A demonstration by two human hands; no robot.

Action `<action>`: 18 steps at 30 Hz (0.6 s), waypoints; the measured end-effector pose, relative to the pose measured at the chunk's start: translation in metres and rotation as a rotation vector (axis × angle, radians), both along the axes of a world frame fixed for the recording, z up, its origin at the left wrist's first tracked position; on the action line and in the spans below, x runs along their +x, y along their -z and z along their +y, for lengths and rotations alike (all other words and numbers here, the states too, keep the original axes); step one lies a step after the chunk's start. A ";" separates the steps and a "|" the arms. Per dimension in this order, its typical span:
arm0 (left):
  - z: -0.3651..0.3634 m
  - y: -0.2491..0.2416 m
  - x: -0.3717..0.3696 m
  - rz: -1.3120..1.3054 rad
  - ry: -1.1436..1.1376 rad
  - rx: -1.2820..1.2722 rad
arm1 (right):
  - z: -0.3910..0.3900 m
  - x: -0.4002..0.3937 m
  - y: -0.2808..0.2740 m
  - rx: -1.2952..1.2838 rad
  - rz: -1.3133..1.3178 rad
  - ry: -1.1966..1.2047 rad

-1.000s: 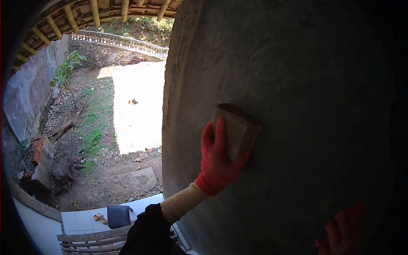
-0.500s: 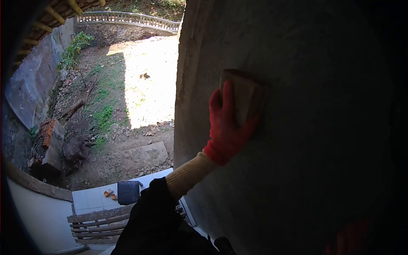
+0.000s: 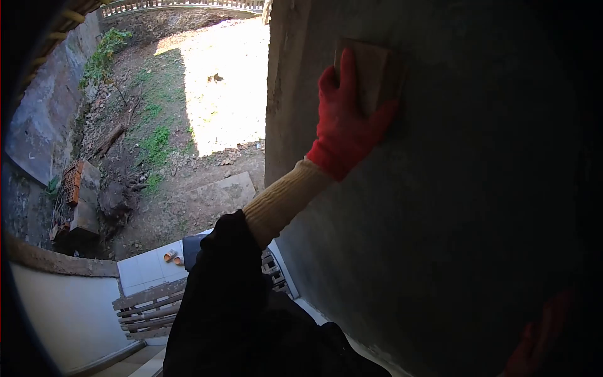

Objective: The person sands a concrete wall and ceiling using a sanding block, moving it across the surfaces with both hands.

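My left hand (image 3: 352, 119), in a red glove with a tan knitted cuff, is closed around a brownish rectangular block (image 3: 370, 72). The block lies against the dark grey wall (image 3: 427, 207), near the wall's left edge. My right hand (image 3: 540, 336), also gloved in red, shows dimly at the lower right beside the wall. Its fingers are stretched upward and apart, with nothing visible in them.
Beyond the wall edge lies a sunlit dirt yard (image 3: 220, 81). Below are a slatted wooden piece (image 3: 151, 311), white tiles (image 3: 143, 270), a dark container (image 3: 192, 251) and small orange-and-white items (image 3: 172, 256). Bricks (image 3: 72, 182) stand at the left.
My left hand and the block appear higher in the view, and the yard has shifted upward too. More of my right hand shows, farther right. The block stays in my left hand.
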State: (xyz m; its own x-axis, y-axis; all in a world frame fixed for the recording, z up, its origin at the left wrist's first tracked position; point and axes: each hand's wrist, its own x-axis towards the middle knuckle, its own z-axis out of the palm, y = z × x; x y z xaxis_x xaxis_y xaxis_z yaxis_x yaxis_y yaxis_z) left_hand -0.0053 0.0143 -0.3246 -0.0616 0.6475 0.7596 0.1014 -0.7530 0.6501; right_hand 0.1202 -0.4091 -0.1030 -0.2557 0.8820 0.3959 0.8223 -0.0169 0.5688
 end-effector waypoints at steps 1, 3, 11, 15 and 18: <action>-0.014 0.002 -0.001 -0.013 0.011 0.029 | 0.004 -0.004 -0.002 -0.076 -0.186 0.029; -0.028 0.003 -0.007 0.126 0.046 0.235 | -0.002 -0.005 -0.002 -0.125 -0.389 0.100; -0.045 -0.044 0.010 -0.025 0.083 0.160 | 0.015 -0.015 0.023 0.074 -0.049 0.043; -0.144 -0.057 0.006 0.085 0.337 0.384 | 0.046 -0.031 0.068 0.468 0.051 -0.029; -0.183 -0.056 0.003 0.126 0.612 0.441 | 0.088 -0.052 0.140 0.577 0.233 0.018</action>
State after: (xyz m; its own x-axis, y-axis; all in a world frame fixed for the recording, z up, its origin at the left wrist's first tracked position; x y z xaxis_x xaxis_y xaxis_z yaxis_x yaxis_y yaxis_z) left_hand -0.0020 -0.1691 -0.2684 0.3148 0.1733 0.9332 -0.3640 -0.8860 0.2873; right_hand 0.0687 -0.3216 -0.2429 -0.0924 0.5129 0.8535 0.9205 -0.2829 0.2697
